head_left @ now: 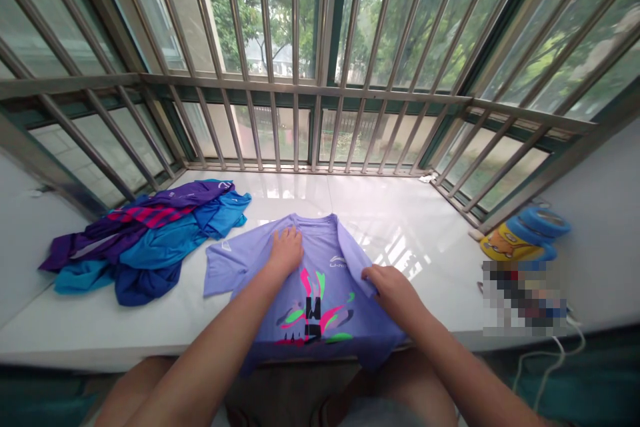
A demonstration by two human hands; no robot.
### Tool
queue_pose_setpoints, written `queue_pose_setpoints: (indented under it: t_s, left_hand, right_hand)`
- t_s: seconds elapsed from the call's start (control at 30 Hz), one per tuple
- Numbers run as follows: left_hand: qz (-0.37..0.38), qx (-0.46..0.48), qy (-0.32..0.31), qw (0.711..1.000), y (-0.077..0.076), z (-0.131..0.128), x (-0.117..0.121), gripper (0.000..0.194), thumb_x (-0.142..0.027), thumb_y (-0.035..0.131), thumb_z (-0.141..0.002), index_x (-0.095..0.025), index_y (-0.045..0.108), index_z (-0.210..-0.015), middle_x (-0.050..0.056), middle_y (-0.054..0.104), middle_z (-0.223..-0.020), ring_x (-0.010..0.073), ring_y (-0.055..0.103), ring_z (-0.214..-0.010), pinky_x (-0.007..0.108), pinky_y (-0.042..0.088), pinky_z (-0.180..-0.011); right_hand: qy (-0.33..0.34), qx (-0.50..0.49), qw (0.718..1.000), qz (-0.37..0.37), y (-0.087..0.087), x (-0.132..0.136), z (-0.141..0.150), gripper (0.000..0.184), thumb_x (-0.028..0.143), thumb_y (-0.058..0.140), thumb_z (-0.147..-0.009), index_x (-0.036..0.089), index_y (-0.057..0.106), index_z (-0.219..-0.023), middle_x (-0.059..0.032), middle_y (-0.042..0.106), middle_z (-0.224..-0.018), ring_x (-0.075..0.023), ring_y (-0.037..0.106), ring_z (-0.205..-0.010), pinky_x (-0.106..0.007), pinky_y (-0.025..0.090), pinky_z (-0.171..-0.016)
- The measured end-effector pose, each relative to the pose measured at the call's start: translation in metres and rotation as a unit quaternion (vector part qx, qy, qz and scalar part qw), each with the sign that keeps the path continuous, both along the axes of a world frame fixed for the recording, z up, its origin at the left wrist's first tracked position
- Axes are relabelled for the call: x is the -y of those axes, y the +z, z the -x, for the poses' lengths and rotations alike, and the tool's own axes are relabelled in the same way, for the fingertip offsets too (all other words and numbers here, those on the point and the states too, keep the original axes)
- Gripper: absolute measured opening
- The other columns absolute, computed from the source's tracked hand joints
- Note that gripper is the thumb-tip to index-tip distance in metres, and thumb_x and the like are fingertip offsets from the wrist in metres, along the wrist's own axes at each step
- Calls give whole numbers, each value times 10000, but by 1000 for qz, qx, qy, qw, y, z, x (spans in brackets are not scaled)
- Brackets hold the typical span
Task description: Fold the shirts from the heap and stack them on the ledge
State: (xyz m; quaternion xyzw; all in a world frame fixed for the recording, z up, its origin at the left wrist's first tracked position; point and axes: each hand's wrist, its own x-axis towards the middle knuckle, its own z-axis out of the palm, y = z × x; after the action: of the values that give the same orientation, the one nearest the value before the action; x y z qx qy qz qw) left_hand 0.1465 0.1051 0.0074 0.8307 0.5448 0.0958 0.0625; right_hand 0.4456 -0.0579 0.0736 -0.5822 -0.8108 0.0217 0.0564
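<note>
A lavender T-shirt (320, 247) with a bright pink, green and black print lies front side up on the white sill, its lower part hanging over the near edge. My left hand (287, 248) rests flat on the shirt beside the collar, fingers stretched out. On the other side, my right hand (393, 287) pinches the shirt at the edge of the sleeve, which lies turned in over the body. The sleeve on the left is spread out flat.
A heap of purple, blue and red-checked clothes (165, 233) lies at the left. At the right stand a yellow and blue bottle (520, 233) and a pixelated item (523, 299), with a white cable (553, 360) hanging below. Metal window bars (315, 127) close off the back.
</note>
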Motion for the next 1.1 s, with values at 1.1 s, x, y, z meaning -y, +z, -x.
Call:
queue_pose_setpoints:
  t_s: [1.1]
  left_hand:
    - [0,85,-139,987,-9,-80,-31,460,-320,432,-1109,-263,633,-1519,64,644,-1580,286,551,-1477,493,394,-1252]
  right_hand:
    - [-282,-203,936,53,-30,54,-33,389,497,385,-1060,250,591,-1278,-73,772,-940,-272,764,-836,-355,525,-724]
